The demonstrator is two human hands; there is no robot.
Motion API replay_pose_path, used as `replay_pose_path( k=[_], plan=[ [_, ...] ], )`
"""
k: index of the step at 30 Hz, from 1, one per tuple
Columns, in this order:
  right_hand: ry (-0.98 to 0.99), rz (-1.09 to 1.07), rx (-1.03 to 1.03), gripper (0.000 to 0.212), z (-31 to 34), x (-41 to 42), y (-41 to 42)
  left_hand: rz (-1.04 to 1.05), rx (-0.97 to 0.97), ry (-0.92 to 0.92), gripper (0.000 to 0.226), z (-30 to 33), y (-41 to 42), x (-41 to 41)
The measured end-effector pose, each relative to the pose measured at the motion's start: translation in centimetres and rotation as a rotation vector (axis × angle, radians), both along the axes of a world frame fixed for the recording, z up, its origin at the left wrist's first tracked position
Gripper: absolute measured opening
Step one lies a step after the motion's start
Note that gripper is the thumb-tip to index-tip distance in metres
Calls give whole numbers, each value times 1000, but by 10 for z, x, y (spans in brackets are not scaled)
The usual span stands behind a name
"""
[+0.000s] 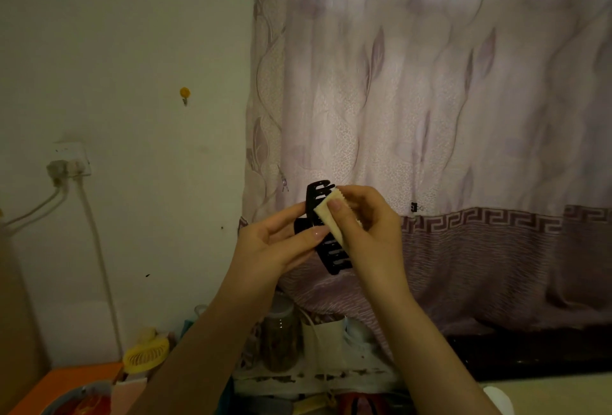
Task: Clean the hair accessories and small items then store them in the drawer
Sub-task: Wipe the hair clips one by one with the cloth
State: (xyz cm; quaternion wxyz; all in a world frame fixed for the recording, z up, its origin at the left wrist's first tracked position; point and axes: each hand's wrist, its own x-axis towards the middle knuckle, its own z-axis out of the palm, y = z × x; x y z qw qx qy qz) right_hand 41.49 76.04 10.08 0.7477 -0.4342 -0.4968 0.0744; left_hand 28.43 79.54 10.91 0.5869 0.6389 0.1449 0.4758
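Curtain [447,99] fills the right of frame. Mid-frame, my left hand [275,245] grips the black hair claw [326,249], long axis near-vertical, teeth facing right. My right hand [367,225] pinches a pale wipe [326,215] against it. Jar [281,338] at bottom centre, contents unclear. Drawer not visible.

Single head-worn view: faces forward, level rather than down, close on raised hands, toward curtain [430,116] and wall [116,50]; table [66,378] edge at bottom.
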Motion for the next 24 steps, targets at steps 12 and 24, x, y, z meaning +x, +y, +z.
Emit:
replay_pose_path(
  k=[12,24],
  plan=[
    [23,-24,-12,18,16,16,-2,-17,19,56,40,6,-4,10],
    [-1,228,-128,19,3,24,-4,-18,-73,-127,46,7,4,14]
  ],
)
